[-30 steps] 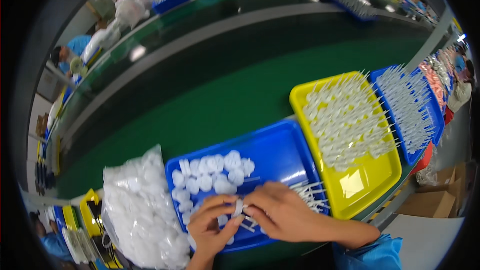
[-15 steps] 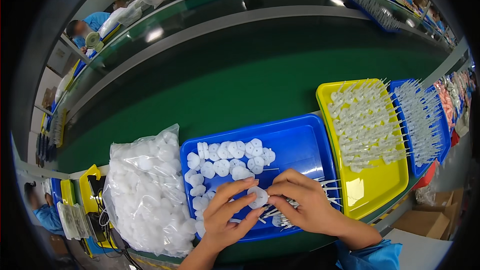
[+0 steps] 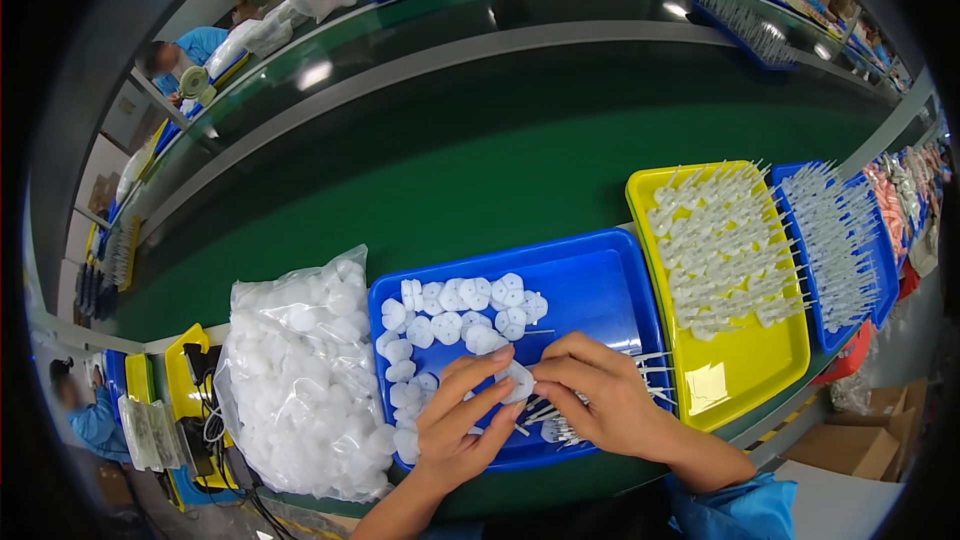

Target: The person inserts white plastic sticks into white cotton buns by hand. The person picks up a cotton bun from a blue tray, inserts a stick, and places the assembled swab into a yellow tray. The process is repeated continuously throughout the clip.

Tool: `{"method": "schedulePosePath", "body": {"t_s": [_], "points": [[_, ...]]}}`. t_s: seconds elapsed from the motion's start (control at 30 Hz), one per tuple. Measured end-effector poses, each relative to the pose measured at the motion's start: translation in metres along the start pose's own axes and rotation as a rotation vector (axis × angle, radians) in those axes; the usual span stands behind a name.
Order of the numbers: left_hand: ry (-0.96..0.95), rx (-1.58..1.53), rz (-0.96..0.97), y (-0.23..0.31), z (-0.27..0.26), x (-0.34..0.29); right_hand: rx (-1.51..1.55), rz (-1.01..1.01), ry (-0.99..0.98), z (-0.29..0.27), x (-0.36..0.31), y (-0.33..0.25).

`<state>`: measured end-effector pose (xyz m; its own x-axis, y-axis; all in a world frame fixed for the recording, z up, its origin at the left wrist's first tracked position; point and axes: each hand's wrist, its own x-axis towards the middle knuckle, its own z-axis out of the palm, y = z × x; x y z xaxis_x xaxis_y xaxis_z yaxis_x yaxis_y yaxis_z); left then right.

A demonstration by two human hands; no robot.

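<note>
A white translucent petal-edged disc [image 3: 518, 383] stands between the fingertips of my left hand [image 3: 462, 422], which grips it by the edge. My right hand [image 3: 612, 402] comes up to the disc from the right, thumb and forefinger pinched together at its rim. Whatever lies inside that pinch is too small and covered to make out. Both hands are over the front of a blue tray [image 3: 590, 285]. Similar white discs [image 3: 447, 327] line its left and back parts in rows. Thin white sticks with metal-looking shafts [image 3: 655, 370] lie partly under my right hand.
Left of the tray leans a clear bag full of white discs [image 3: 295, 370]. To the right stand a yellow tray [image 3: 735, 395] of discs on sticks and another blue tray of white sticks [image 3: 835, 240]. Behind runs a green belt [image 3: 450, 140]. Co-workers sit farther off.
The view has shifted slightly. Both hands keep nearly the same place and grip, and the disc between them has turned a little.
</note>
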<state>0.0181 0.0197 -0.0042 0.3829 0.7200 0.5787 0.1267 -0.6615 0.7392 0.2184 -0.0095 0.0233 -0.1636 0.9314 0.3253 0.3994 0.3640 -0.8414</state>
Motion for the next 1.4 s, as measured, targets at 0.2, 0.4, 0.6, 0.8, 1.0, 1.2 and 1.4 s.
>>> {"method": "schedulePosePath", "body": {"t_s": [0.2,0.4,0.6,0.8,1.0,1.2,1.4], "points": [[-0.016,0.046,-0.003,0.004,-0.001,0.003,-0.021,-0.02,-0.016,-0.002,0.002,-0.001],[-0.097,0.152,0.13,0.002,-0.006,-0.002,0.005,0.017,-0.026,-0.001,-0.003,-0.003],[0.008,0.05,-0.004,0.01,0.0,0.006,0.016,-0.013,-0.03,-0.003,-0.001,0.001],[-0.082,0.142,0.153,0.004,-0.006,0.0,0.037,-0.013,-0.031,-0.002,-0.001,-0.001],[-0.034,0.085,0.154,0.001,-0.002,-0.004,0.05,-0.03,-0.029,-0.002,-0.001,-0.003],[-0.036,-0.002,0.089,0.0,-0.001,-0.005,0.04,-0.05,-0.03,-0.002,-0.001,-0.002],[-0.132,0.093,0.062,0.001,-0.004,-0.002,-0.014,-0.037,0.024,0.005,-0.003,-0.002]]}}
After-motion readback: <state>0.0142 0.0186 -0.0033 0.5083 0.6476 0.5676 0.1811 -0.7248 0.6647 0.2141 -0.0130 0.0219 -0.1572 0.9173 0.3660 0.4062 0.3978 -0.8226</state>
